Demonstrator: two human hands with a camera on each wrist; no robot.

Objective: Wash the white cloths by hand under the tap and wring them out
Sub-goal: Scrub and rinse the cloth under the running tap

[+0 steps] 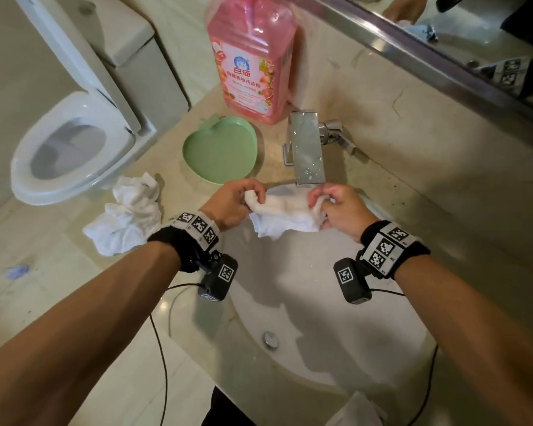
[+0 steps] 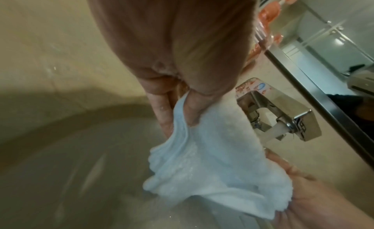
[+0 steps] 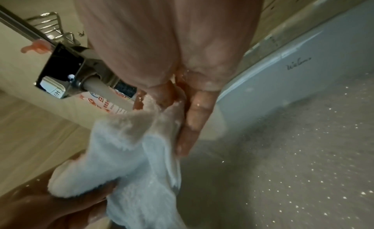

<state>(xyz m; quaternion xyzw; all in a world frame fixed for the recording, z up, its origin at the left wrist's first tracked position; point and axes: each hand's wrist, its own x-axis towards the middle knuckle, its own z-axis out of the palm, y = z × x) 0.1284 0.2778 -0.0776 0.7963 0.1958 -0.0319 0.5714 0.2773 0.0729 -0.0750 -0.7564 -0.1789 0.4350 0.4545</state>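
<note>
Wet cloth (image 1: 285, 213) stretched left-right under tap (image 1: 308, 152), ends gripped in curled left hand (image 1: 233, 202) & right hand (image 1: 339, 207)

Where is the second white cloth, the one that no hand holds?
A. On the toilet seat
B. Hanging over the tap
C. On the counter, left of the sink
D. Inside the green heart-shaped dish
C: the crumpled cloth lies on the counter, left of the sink and near the green dish, which holds nothing.
</note>
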